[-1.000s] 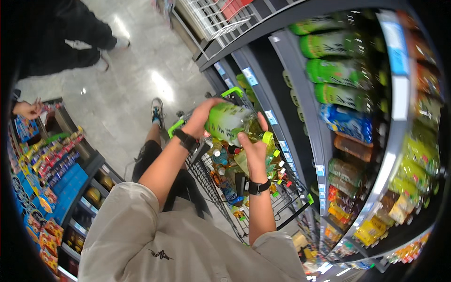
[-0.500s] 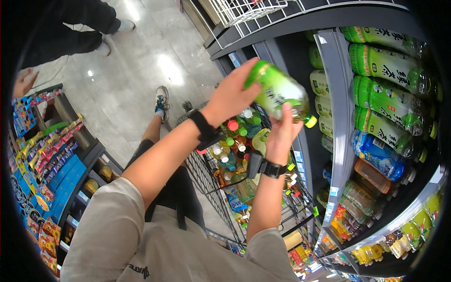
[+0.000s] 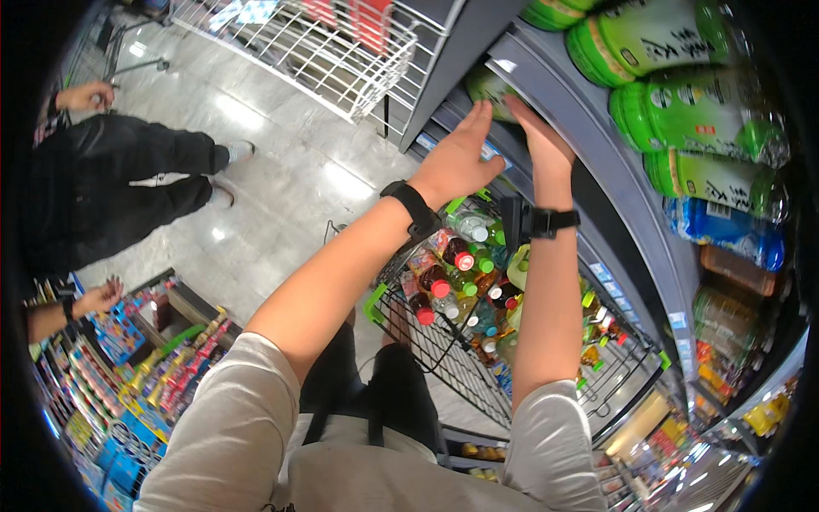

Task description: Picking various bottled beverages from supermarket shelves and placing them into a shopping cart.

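My left hand [image 3: 461, 165] reaches to the opening of a lower shelf, its fingers stretched out and the thumb apart. Beside it, my right hand [image 3: 543, 143] is also open, fingers straight and pointing in under the shelf edge. At the fingertips of both hands lies a pale green bottle [image 3: 488, 89], partly hidden in the shelf; whether the fingers touch it I cannot tell. Below my wrists stands a black wire shopping cart [image 3: 426, 348] loaded with several drink bottles [image 3: 461, 260]. Each wrist wears a black strap with a small device.
Large green-capped tea bottles [image 3: 682, 119] lie on the upper shelf at right, above a grey shelf edge [image 3: 589, 111]. A white wire basket rack [image 3: 341, 64] stands ahead. At left are a person in black trousers [image 3: 128, 179] and a snack display [image 3: 128, 384].
The green tea bottle held between both hands has left them; a similar bottle now lies at the fingertips in the lower shelf. My hands moved forward, and the view shifted.
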`<action>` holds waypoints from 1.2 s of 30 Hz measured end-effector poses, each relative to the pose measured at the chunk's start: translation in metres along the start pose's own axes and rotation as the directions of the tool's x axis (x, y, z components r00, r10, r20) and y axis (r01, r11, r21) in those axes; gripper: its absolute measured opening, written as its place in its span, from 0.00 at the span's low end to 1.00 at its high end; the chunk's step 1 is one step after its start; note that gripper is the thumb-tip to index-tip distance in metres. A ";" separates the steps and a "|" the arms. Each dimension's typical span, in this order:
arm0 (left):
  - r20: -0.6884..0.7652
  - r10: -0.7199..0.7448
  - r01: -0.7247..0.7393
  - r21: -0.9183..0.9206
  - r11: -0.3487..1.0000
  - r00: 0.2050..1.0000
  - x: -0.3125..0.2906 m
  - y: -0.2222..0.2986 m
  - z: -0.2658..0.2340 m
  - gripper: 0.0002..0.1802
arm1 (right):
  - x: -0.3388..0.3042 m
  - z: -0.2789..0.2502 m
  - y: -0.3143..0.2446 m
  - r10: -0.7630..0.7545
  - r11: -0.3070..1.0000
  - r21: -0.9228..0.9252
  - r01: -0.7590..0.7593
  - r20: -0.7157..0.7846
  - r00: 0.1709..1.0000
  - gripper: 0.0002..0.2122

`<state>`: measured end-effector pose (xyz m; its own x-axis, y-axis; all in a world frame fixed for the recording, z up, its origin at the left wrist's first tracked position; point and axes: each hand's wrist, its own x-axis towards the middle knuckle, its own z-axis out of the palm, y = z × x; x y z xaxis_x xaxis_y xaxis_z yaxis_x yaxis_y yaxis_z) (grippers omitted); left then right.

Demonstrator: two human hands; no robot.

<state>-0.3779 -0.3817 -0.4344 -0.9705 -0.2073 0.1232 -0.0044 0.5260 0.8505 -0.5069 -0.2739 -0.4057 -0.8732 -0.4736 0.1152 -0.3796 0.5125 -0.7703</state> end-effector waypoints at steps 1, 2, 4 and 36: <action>0.030 -0.096 0.099 -0.092 0.991 0.995 0.000 0.000 -0.003 0.46 | 0.006 0.001 -0.015 0.060 0.994 -0.094 -0.053 0.068 0.996 0.22; 0.075 -0.185 0.195 -0.178 0.964 0.980 0.002 0.000 -0.003 0.47 | 0.010 0.005 -0.028 0.129 0.976 -0.189 -0.105 0.124 0.984 0.22; 0.132 -0.159 0.195 -0.341 0.920 0.978 0.017 0.010 0.012 0.49 | 0.026 0.017 0.044 0.039 0.789 0.613 -0.029 -0.002 0.999 0.25; 0.618 -0.037 0.155 -0.139 0.978 0.786 -0.065 0.076 0.182 0.28 | -0.319 -0.071 0.101 0.838 0.525 0.644 -0.556 -0.278 0.469 0.31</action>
<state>-0.3588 -0.1784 -0.4707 -0.9111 0.3271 -0.2508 -0.1217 0.3678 0.9219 -0.2888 -0.0204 -0.4755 -0.8129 0.4067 -0.4169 0.4830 0.0707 -0.8727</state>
